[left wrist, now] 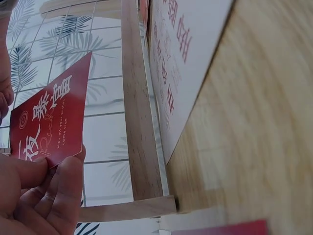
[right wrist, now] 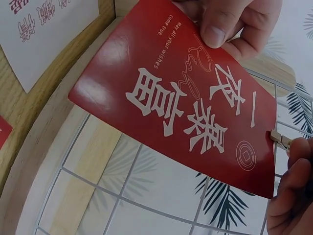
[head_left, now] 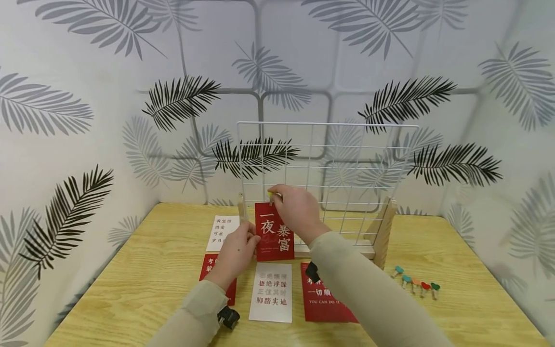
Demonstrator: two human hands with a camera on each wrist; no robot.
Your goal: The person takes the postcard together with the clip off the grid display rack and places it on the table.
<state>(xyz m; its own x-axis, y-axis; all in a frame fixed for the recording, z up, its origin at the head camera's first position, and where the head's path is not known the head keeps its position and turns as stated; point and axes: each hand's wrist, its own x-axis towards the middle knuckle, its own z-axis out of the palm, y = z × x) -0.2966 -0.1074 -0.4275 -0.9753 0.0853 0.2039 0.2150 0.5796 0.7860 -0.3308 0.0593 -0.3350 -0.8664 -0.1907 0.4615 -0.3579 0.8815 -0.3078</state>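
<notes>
Head view: red card held against wire grid

Left hand (head_left: 236,250) pinches the lower left edge of the red card (head_left: 274,232), printed "一夜暴富". Right hand (head_left: 295,208) pinches a small clip (head_left: 273,195) at the card's top edge, against the white wire grid (head_left: 325,159). Right wrist view alone shows "May all your wishes come true". 5 heart clips (head_left: 417,282) lie on the table (head_left: 455,270).

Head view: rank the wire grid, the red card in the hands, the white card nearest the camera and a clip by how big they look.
1. wire grid
2. white card, nearer the camera, so its lead over the next is unsure
3. red card
4. clip
</notes>
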